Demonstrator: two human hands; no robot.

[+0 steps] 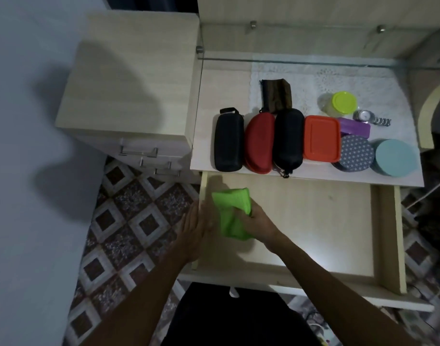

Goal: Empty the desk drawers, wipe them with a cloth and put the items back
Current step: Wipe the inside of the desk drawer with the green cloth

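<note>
The desk drawer (313,221) is pulled out and holds nothing but a bright green cloth (230,211) at its left end. My right hand (260,224) grips the cloth and presses it on the drawer floor. With straight fingers, my left hand (195,229) rests flat against the drawer's left side wall. On the desk top (206,121) above the drawer stand a black case (228,143), a red case (260,143), another black case (288,141), an orange box (321,138), a patterned round tin (355,153) and a teal round tin (396,157).
Further back on a lace mat lie a dark pouch (276,94), a jar with a yellow-green lid (340,103), a purple box (355,127) and a wristwatch (371,117). A chest of drawers (129,91) stands to the left. Patterned floor tiles (136,221) lie below.
</note>
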